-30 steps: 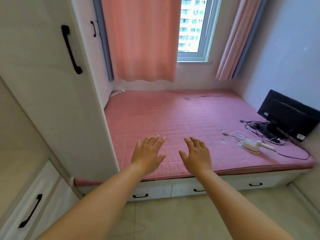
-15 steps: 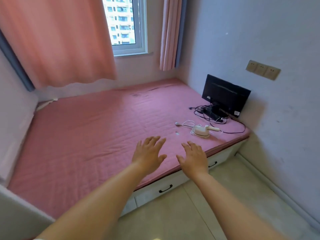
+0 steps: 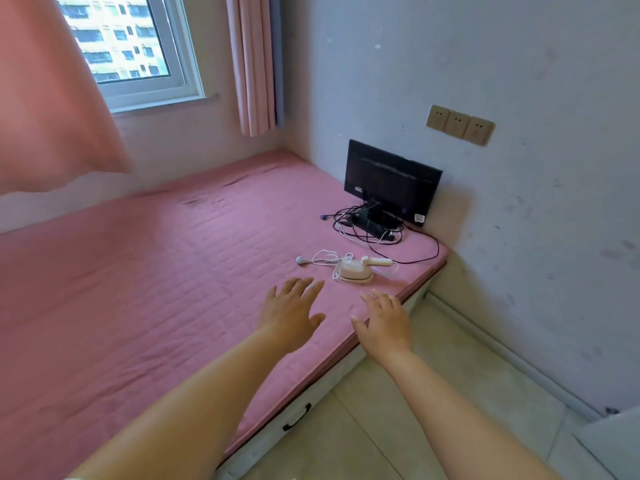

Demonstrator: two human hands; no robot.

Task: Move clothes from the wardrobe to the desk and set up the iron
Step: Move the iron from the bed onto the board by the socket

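Note:
A small white hand iron [image 3: 356, 270] lies on the pink mattress [image 3: 138, 271] near its right front corner, its white cord [image 3: 322, 259] coiled to the left with the plug end on the mattress. My left hand [image 3: 292, 311] hovers over the mattress just short of the iron, fingers spread and straight, holding nothing. My right hand [image 3: 384, 320] is held out over the mattress edge, fingers relaxed, empty. No clothes or wardrobe are in view.
A black monitor [image 3: 391, 183] stands against the right wall with tangled black cables [image 3: 374, 230] at its foot. A strip of wall sockets [image 3: 460, 125] sits above it. Pink curtains [image 3: 252, 64] flank the window [image 3: 117, 43]. Drawers [image 3: 298, 417] line the platform front above the tiled floor.
The view has swung right, away from the wardrobe doors toward the right wall. The iron and monitor now lie closer, just beyond my outstretched hands.

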